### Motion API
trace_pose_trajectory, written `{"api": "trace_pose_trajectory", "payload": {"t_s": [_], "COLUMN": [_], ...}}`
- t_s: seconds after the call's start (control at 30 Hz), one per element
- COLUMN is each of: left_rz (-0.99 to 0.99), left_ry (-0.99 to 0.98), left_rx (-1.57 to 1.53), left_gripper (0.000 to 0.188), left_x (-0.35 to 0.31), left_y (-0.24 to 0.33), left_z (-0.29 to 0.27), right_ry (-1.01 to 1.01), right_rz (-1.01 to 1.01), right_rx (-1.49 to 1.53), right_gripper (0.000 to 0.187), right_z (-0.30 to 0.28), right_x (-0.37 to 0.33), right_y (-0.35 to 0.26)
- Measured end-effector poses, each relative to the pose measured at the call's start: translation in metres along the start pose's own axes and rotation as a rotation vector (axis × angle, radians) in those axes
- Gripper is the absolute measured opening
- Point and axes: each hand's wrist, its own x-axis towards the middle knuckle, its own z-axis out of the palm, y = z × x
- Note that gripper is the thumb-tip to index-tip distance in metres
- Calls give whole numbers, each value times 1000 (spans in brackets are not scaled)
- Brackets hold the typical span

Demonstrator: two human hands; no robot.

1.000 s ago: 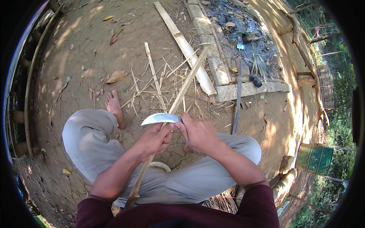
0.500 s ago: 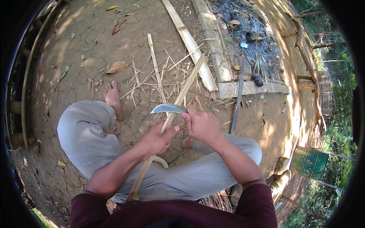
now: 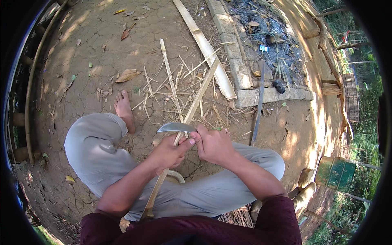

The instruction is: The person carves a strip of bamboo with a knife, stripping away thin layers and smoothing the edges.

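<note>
My left hand [image 3: 169, 152] is closed around a long split bamboo strip [image 3: 201, 94], which slants from my lap out over the ground. My right hand [image 3: 216, 146] grips a knife [image 3: 173, 127] with a short curved blade pointing left; its handle is hidden in the fist. The blade lies across the strip just beyond my left fingers, and the two hands are nearly touching. Below my left hand, a pale curved piece [image 3: 176, 175] shows by my lap; I cannot tell what it is.
Thin bamboo slivers [image 3: 167, 65] and shavings litter the ground ahead. A wide split bamboo length [image 3: 204, 45] lies beside a brick-edged ash pit [image 3: 239, 71]. A long dark blade [image 3: 258, 110] leans by the pit corner near a black object [image 3: 279, 86]. A green container [image 3: 335, 174] stands right.
My right hand and the knife have come nearer to me along the strip, so the blade is closer to my left hand. The left hand keeps its hold. The view has shifted slightly.
</note>
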Motion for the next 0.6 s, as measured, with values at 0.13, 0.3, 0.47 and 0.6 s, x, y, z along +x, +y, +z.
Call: {"api": "trace_pose_trajectory", "payload": {"t_s": [0.13, 0.3, 0.47, 0.6], "left_rz": [21, -17, -46, -41], "left_ry": [0, -23, -69, -68], "left_rx": [56, 87, 97, 40], "left_gripper": [26, 26, 25, 26], "left_x": [0, -4, -9, -11], "left_y": [-11, -15, -12, -8], "left_z": [5, 7, 5, 2], "right_ry": [89, 176, 252, 207], "right_rz": [-19, 39, 216, 233], "right_rx": [-68, -105, -133, -35], "right_gripper": [32, 33, 36, 39], "right_z": [14, 13, -11, -6], "right_x": [9, 25, 33, 32], "right_y": [30, 60, 83, 74]}}
